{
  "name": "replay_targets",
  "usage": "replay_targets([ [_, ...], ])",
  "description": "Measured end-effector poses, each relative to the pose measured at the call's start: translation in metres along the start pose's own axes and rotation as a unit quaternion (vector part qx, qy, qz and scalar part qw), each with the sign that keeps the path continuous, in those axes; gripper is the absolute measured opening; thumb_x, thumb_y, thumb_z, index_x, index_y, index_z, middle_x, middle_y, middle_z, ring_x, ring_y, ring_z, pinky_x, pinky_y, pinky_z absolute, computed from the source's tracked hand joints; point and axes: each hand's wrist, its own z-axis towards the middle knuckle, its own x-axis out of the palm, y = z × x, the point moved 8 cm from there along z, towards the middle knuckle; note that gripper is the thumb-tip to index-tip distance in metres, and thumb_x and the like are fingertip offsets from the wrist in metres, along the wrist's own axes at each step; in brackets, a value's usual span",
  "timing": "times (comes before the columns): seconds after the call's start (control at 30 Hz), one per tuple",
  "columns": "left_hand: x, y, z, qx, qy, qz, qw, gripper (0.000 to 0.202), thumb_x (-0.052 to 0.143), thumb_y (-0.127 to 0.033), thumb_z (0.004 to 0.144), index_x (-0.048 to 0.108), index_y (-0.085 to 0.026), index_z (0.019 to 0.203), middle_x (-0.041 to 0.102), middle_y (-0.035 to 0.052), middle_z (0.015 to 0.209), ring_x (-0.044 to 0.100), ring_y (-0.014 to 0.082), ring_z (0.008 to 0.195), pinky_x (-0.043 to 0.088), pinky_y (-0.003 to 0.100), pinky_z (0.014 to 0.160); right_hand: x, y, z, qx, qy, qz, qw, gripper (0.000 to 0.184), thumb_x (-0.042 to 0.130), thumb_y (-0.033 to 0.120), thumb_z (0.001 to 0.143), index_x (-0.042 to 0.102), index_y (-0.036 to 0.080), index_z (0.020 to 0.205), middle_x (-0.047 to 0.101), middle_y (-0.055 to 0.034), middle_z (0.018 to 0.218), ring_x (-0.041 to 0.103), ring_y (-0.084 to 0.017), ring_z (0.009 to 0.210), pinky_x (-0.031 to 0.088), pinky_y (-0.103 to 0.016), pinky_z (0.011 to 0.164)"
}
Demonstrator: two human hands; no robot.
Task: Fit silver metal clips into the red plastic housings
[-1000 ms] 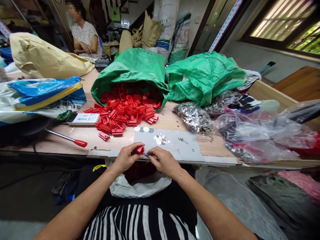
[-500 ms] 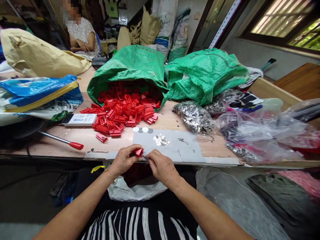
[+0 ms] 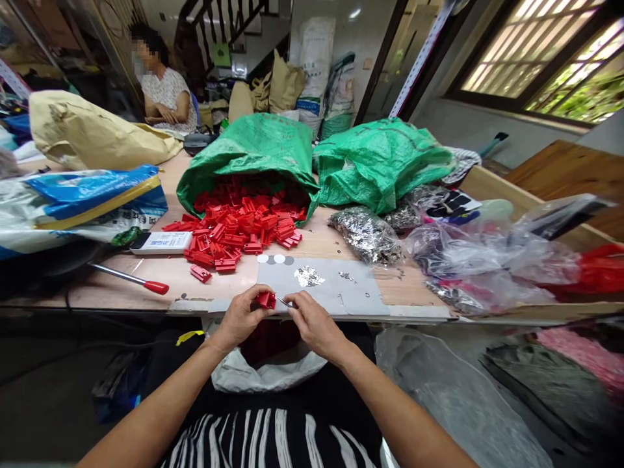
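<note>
My left hand (image 3: 244, 316) is closed on a small red plastic part (image 3: 266, 299), held just above the table's front edge. Beside it, my right hand (image 3: 314, 323) pinches a thin metal tool (image 3: 283, 301), perhaps tweezers, whose tip points at the red part with a small gap between. Just beyond the hands lies a grey sheet (image 3: 361, 296) bearing a pile of small shiny metal pieces (image 3: 309, 276) and a smaller scatter of them (image 3: 348, 277). A large heap of red plastic parts (image 3: 234, 227) spills from a green woven sack (image 3: 258, 140).
A second green sack (image 3: 380, 162) and a bag of metal pieces (image 3: 368, 234) stand behind the sheet. Clear plastic bags (image 3: 487, 253) crowd the right. A red-tipped lever (image 3: 156, 286) juts in at left. An open white sack (image 3: 268, 377) sits in my lap. Another person (image 3: 168, 97) sits across.
The tool in my right hand has drawn back from the red part, leaving a small gap. My left hand still holds the part. The camera view has tilted up slightly.
</note>
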Motion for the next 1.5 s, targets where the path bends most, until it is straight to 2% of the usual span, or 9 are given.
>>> replay_targets([
  [0.17, 0.001, -0.007, -0.014, -0.078, -0.049, -0.213, 0.973, 0.032, 0.071, -0.022, 0.073, 0.056, -0.022, 0.101, 0.063, -0.0002, 0.092, 0.061, 0.0127, 0.082, 0.047, 0.026, 0.080, -0.009, 0.001, -0.014, 0.024, 0.016, 0.057, 0.998, 0.021, 0.038, 0.021, 0.093, 0.047, 0.023, 0.112, 0.059, -0.0011, 0.090, 0.054, -0.015, 0.079, 0.042, -0.028, 0.074],
  [0.37, 0.028, -0.012, -0.036, -0.238, -0.011, -0.546, 0.803, 0.014, 0.067, -0.027, 0.078, 0.057, -0.017, 0.077, 0.071, 0.0032, 0.084, 0.067, 0.0179, 0.092, 0.047, 0.034, 0.095, -0.005, 0.027, -0.016, 0.009, 0.059, 0.112, 0.992, 0.040, 0.039, 0.027, 0.095, 0.038, 0.026, 0.134, 0.053, 0.0063, 0.062, 0.051, -0.011, 0.059, 0.039, -0.023, 0.064],
  [0.57, 0.035, -0.013, -0.048, -0.310, -0.047, -0.625, 0.715, 0.018, 0.052, -0.022, 0.089, 0.065, -0.010, 0.084, 0.073, 0.0084, 0.086, 0.069, 0.0163, 0.084, 0.052, 0.033, 0.092, -0.005, 0.044, -0.013, -0.006, 0.060, 0.081, 0.995, 0.035, 0.041, 0.032, 0.094, 0.048, 0.028, 0.128, 0.064, 0.0018, 0.075, 0.058, -0.014, 0.067, 0.041, -0.023, 0.065],
  [0.73, 0.039, -0.019, -0.052, -0.332, -0.063, -0.645, 0.685, 0.026, 0.045, -0.021, 0.093, 0.065, -0.009, 0.081, 0.072, 0.0084, 0.082, 0.070, 0.0147, 0.077, 0.053, 0.033, 0.092, -0.009, 0.048, -0.013, -0.018, 0.040, 0.049, 0.998, 0.032, 0.041, 0.035, 0.094, 0.051, 0.028, 0.124, 0.069, -0.0022, 0.098, 0.064, -0.017, 0.083, 0.043, -0.025, 0.073],
  [1.0, 0.041, -0.010, -0.054, -0.296, -0.043, -0.637, 0.711, 0.009, 0.061, -0.021, 0.084, 0.063, -0.012, 0.083, 0.072, 0.0094, 0.089, 0.069, 0.0206, 0.089, 0.047, 0.041, 0.099, -0.002, 0.032, -0.008, 0.005, 0.010, 0.143, 0.990, 0.036, 0.034, 0.042, 0.096, 0.064, 0.023, 0.099, 0.064, -0.0005, 0.077, 0.058, -0.014, 0.071, 0.043, -0.023, 0.067],
  [1.1, 0.039, 0.008, -0.058, -0.269, -0.025, -0.563, 0.781, 0.016, 0.067, -0.028, 0.079, 0.058, -0.016, 0.074, 0.071, 0.0051, 0.087, 0.068, 0.0189, 0.088, 0.046, 0.038, 0.095, 0.007, 0.021, -0.006, 0.023, 0.026, 0.133, 0.991, 0.039, 0.032, 0.045, 0.096, 0.064, 0.023, 0.102, 0.060, 0.0005, 0.070, 0.055, -0.014, 0.066, 0.041, -0.023, 0.061],
  [1.2, 0.032, 0.040, -0.064, -0.245, -0.029, -0.357, 0.901, 0.025, 0.068, -0.039, 0.075, 0.056, -0.017, 0.071, 0.068, 0.0033, 0.080, 0.065, 0.0171, 0.081, 0.048, 0.034, 0.083, 0.011, 0.011, -0.001, 0.041, 0.027, 0.110, 0.993, 0.039, 0.032, 0.046, 0.096, 0.062, 0.023, 0.104, 0.055, 0.0023, 0.063, 0.050, -0.013, 0.058, 0.038, -0.023, 0.057],
  [1.33, 0.029, 0.077, -0.073, -0.228, -0.049, -0.278, 0.932, 0.027, 0.080, -0.031, 0.058, 0.062, -0.016, 0.072, 0.065, 0.0027, 0.077, 0.060, 0.0201, 0.084, 0.043, 0.032, 0.083, 0.015, 0.010, 0.011, 0.038, 0.026, 0.063, 0.997, 0.033, 0.035, 0.043, 0.095, 0.061, 0.025, 0.103, 0.060, 0.0012, 0.070, 0.054, -0.014, 0.064, 0.039, -0.023, 0.061],
  [1.5, 0.028, 0.091, -0.080, -0.221, -0.046, -0.242, 0.944, 0.021, 0.076, -0.027, 0.061, 0.064, -0.018, 0.076, 0.065, 0.0037, 0.082, 0.059, 0.0222, 0.088, 0.043, 0.033, 0.084, 0.029, 0.022, 0.044, 0.015, 0.038, -0.053, 0.998, 0.024, 0.047, 0.039, 0.091, 0.059, 0.028, 0.108, 0.067, 0.0002, 0.076, 0.060, -0.016, 0.071, 0.037, -0.024, 0.064],
])
